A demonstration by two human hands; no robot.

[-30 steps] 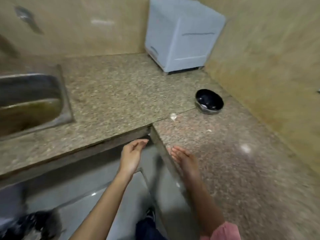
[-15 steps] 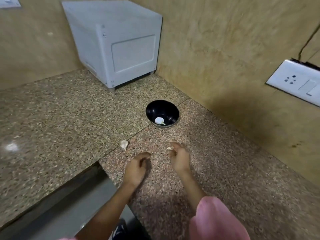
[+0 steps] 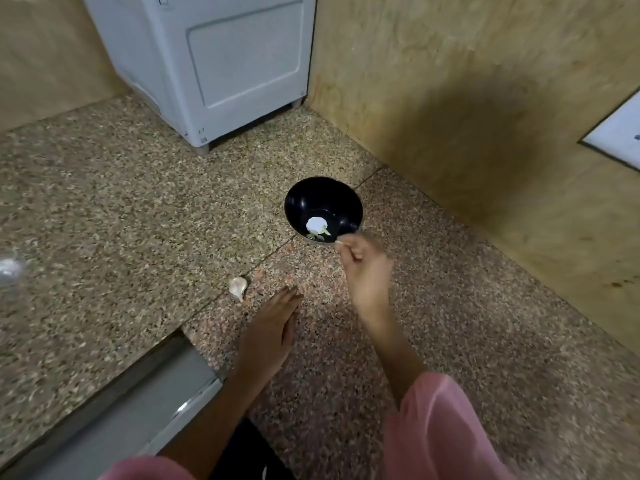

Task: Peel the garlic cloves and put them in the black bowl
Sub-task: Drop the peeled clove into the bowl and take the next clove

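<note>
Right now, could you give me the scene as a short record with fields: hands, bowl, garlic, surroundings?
bowl: black, upright, holds a white piece and greenish bits
left hand: flat, fingers straight, palm down over the counter, holds nothing
right hand: pinches a pale piece at the bowl's near rim; too blurred to identify
clove: lies on the counter, left of the left fingertips, untouched
background: grey box in the corner, wall plate at right

Glossy black bowl (image 3: 311,202); speckled polished granite counter (image 3: 121,209); papery-skinned garlic clove (image 3: 238,286).
</note>
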